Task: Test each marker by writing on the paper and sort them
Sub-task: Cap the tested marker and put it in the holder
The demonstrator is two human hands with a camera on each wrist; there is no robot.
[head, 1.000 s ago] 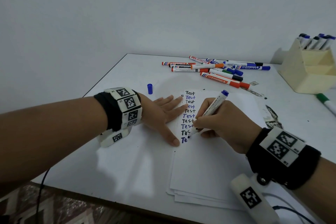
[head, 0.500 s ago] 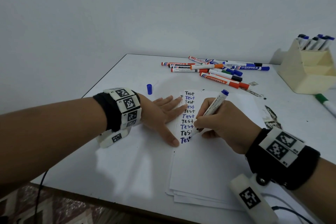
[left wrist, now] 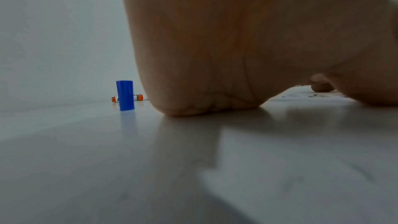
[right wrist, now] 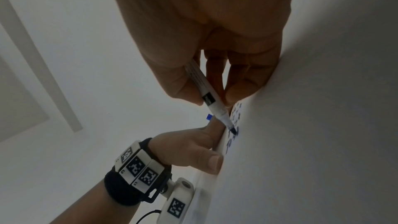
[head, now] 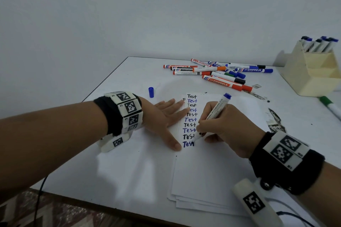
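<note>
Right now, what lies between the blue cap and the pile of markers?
Nothing: in the head view, bare table separates the upright blue cap from the marker pile.

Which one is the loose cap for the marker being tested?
Start at the white table, on the side of the flat left hand. Just beyond that hand's fingers stands a small blue cap. It alone is upright and detached; every marker in the pile lies flat.
</note>
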